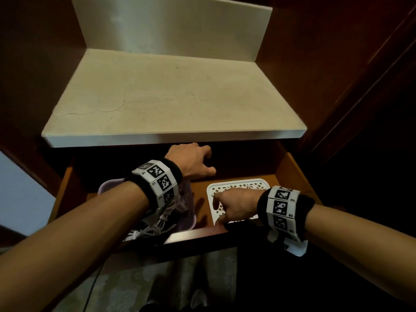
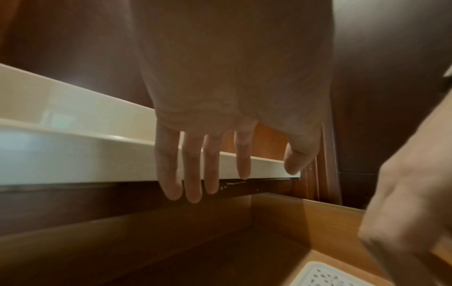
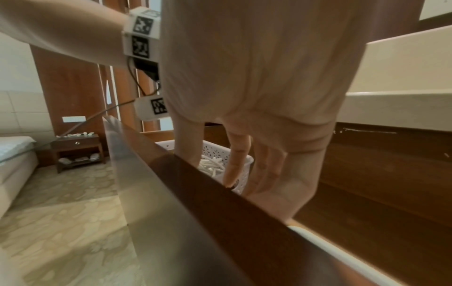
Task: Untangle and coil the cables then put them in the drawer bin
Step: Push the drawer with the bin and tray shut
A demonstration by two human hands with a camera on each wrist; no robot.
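Observation:
An open wooden drawer [image 1: 286, 167] sits under a pale stone counter. At its left stands a pale perforated bin [image 1: 108, 184] [image 3: 215, 152] holding a heap of white cables [image 1: 153, 230] [image 3: 211, 166], partly hidden by my left wrist. My left hand [image 1: 193, 161] [image 2: 242, 174] reaches past the bin toward the dark back of the drawer, fingers straight, holding nothing. My right hand [image 1: 234, 206] [image 3: 244, 174] hangs over a flat white perforated tray [image 1: 238, 184] [image 2: 325, 274] on the drawer floor. Its fingers point down just behind the drawer front, and I see nothing held in them.
The stone counter top [image 1: 168, 97] overhangs the drawer's back. The drawer front [image 1: 198, 235] [image 3: 220, 193] runs close under both wrists. Dark wood panels close in both sides. In the right wrist view a bedside table [image 3: 75, 145] and a bed [image 3: 14, 147] stand across the patterned floor.

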